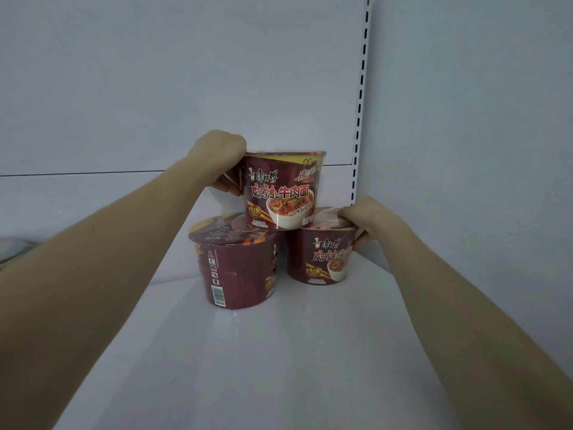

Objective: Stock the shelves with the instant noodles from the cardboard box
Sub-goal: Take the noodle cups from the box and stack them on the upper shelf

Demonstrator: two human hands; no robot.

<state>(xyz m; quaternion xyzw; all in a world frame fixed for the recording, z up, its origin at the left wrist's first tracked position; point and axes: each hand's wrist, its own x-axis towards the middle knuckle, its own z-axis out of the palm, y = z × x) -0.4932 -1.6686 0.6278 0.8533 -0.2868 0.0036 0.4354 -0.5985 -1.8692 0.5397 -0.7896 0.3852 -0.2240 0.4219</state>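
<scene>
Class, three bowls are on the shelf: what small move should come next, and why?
Probably nudge the right bowl toward the left bowl with the right hand: the top bowl, gripped by the left hand, rests across both, and closer bowls would support it better.

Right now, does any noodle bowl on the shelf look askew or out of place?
Yes. The lower left bowl is turned with its barcode forward, while the top bowl and the lower right bowl show their front labels. No spill or damage shows.

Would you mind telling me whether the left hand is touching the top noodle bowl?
Touching. The head view shows the left hand gripping the top noodle bowl at its rim.
</scene>
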